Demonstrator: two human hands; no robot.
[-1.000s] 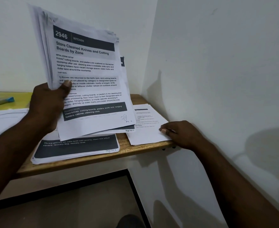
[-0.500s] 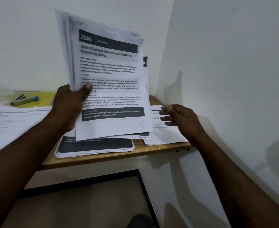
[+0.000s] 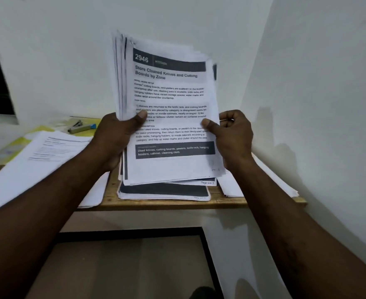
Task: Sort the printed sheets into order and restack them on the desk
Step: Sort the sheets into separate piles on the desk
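Observation:
I hold a thick bundle of printed sheets [image 3: 169, 93] upright over the wooden desk [image 3: 162, 203]; its top page is headed "2946". My left hand [image 3: 115, 137] grips the bundle's left edge, thumb on the front page. My right hand [image 3: 231, 137] pinches the right edge, thumb on the front and fingers curled behind. Under the bundle a stack of sheets with a dark band [image 3: 164, 192] lies flat on the desk. Another stack of white sheets [image 3: 270, 180] lies at the desk's right end against the wall.
A spread of white printed pages [image 3: 37, 162] covers the desk's left part, over a yellow folder [image 3: 11, 145]. A stapler with a blue tip [image 3: 81, 127] lies at the back left. White walls close the back and right side. Floor shows below the desk edge.
My right hand left the stack at the desk's right end, rose and took hold of the bundle's right edge. The view shifted left, so the bundle sits nearer the middle.

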